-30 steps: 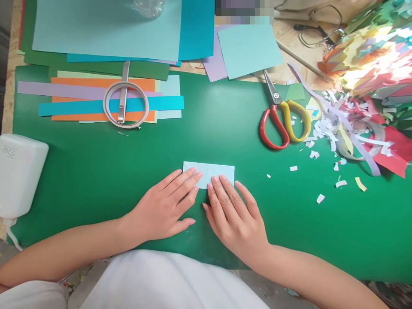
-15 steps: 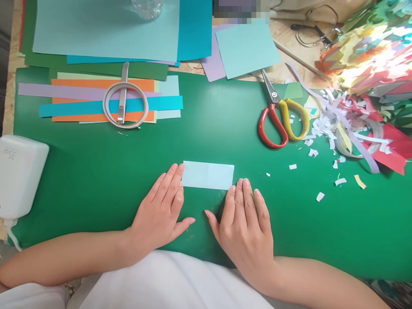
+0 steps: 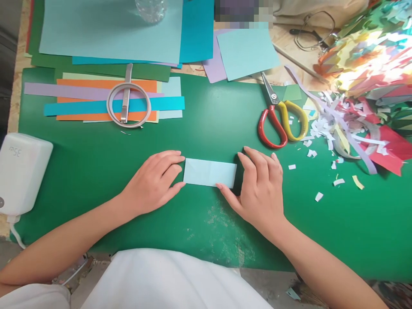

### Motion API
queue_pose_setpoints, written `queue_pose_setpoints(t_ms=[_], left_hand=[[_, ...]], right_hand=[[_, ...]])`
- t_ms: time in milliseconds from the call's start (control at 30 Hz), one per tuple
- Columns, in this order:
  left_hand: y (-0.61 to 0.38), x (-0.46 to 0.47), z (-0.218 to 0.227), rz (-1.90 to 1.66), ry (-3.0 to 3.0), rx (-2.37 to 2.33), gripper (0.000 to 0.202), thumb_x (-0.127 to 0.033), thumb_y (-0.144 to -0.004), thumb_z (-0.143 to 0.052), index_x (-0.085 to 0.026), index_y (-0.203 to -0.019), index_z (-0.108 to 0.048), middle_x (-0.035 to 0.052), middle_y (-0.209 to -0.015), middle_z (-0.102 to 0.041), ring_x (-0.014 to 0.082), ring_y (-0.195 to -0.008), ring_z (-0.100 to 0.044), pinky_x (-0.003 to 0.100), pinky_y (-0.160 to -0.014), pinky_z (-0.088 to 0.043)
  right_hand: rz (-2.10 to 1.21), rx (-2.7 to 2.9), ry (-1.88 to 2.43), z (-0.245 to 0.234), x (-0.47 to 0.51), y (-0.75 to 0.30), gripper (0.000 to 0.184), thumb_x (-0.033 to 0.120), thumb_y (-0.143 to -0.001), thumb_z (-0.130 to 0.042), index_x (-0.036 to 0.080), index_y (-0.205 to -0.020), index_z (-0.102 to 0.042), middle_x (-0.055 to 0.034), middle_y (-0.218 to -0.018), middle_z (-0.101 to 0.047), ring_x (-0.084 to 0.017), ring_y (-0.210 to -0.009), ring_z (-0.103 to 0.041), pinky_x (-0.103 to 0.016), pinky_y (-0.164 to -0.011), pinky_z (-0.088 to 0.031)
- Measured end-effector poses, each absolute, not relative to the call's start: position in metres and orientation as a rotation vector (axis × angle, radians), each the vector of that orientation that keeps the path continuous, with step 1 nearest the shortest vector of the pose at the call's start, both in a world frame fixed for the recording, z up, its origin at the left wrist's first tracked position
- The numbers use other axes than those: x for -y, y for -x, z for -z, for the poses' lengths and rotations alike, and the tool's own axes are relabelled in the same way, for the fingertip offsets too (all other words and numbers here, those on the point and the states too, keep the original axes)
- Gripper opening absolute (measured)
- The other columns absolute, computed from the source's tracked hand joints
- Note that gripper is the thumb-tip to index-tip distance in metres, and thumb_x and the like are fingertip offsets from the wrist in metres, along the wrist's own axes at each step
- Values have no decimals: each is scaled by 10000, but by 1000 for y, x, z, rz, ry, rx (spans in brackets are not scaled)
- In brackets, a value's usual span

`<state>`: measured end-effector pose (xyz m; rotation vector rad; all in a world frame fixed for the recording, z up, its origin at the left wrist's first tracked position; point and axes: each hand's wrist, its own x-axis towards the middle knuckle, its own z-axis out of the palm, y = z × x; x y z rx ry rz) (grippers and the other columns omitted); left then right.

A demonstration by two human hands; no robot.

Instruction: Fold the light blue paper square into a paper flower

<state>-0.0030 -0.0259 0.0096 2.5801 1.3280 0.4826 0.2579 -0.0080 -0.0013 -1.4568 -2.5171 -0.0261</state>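
A folded light-blue paper rectangle [image 3: 209, 173] lies flat on the green mat [image 3: 193, 231], with a faint crease near its middle. My left hand [image 3: 156, 182] is at the paper's left end, fingers curved and apart from the thumb, fingertips at the left edge. On the other side, my right hand [image 3: 262, 184] is spread around the right end. Its thumb tip is at the paper's lower edge, while its fingers arch over the mat beyond the right edge. Neither hand is closed on the paper.
Red-and-yellow-handled scissors [image 3: 283, 116] lie at upper right beside paper scraps [image 3: 325, 128]. A tape roll [image 3: 147, 109] and metal clip-like tool [image 3: 126, 96] rest on coloured strips. A white power bank [image 3: 27, 171] stands at left; paper sheets [image 3: 112, 30] lie behind, under a clear cup [image 3: 151, 9].
Both hands have lifted from lying flat and moved forward, fingers now curved around the paper's ends. The right thumb has reached the lower edge. The view has shifted slightly.
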Motion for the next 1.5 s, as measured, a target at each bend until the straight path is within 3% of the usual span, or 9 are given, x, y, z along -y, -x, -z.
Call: queue_pose_setpoints(t_ms=[133, 267, 467, 667, 833, 1000, 1167, 1300, 1500], left_hand=[[7, 22, -8, -507, -2548, -1357, 280, -256, -899, -600, -117, -1128, -522, 165, -1225, -614, 294, -1214, -566, 447, -970, -520], [6, 24, -7, -529, -2538, -1349, 400, -245, -887, -619, -115, -1238, -478, 172, -1259, -599, 290, -1227, -555, 448, -998, -510], [5, 24, -8, -762, -2609, -1255, 242, -121, -876, -583, -187, -1108, -569, 73, -1084, -676, 214, -1104, -627, 362, -920, -539], [4, 23, -11, -815, -2699, -1154, 143, -72, -868, -563, -186, -899, -644, 26, -992, -746, 180, -978, -664, 313, -815, -533], [5, 22, -10, -826, -2764, -1037, 117, -122, -879, -617, -205, -941, -672, 17, -1029, -757, 155, -1003, -685, 294, -828, -540], [7, 26, -4, -686, -2736, -1034, 225, -92, -866, -611, -175, -1069, -664, 82, -1168, -715, 209, -1157, -644, 348, -918, -550], [7, 25, -7, -518, -2768, -978, 292, -105, -854, -586, -134, -1137, -653, 112, -1226, -683, 243, -1171, -629, 392, -951, -559], [7, 25, -12, -432, -2813, -940, 310, -241, -880, -592, -119, -1158, -655, 133, -1241, -671, 271, -1167, -627, 413, -942, -563], [5, 27, -11, -520, -2835, -977, 303, -364, -890, -615, -125, -1063, -685, 128, -1216, -688, 270, -1160, -642, 398, -924, -578]], right_hand=[[-108, 2490, 1353, 3, 4, -259, 509, 507, -849, -614, 122, -1172, -531, -220, -1292, -551, -344, -1209, -520, -569, -1058, -399], [-149, 2359, 1166, 2, 4, -257, 302, 354, -822, -696, 179, -1019, -550, -142, -1133, -643, -254, -1069, -618, -511, -1023, -471], [-123, 2405, 847, -2, 8, -258, 81, 169, -829, -677, 216, -820, -612, -2, -954, -747, -165, -1040, -667, -369, -1003, -505], [-175, 2481, 688, -4, 9, -259, 77, 127, -865, -631, 191, -872, -675, -3, -1051, -757, -179, -1133, -655, -358, -1016, -513], [-103, 2512, 743, -5, 9, -261, 153, 110, -882, -596, 203, -954, -693, -5, -1085, -749, -190, -1190, -630, -365, -1008, -528], [-90, 2591, 771, -4, 7, -261, 167, 188, -905, -566, 186, -1015, -691, -59, -1166, -719, -236, -1211, -614, -420, -1013, -524], [-70, 2588, 670, -4, 12, -253, 123, 247, -847, -679, 210, -961, -700, -26, -1077, -748, -202, -1080, -676, -360, -929, -559], [-86, 2564, 614, -7, 18, -248, 84, 189, -823, -695, 173, -905, -706, -32, -993, -759, -192, -955, -692, -329, -807, -565], [-141, 2480, 658, -7, 16, -245, 74, 170, -770, -744, 164, -803, -678, -21, -834, -744, -164, -790, -635, -290, -663, -509]])
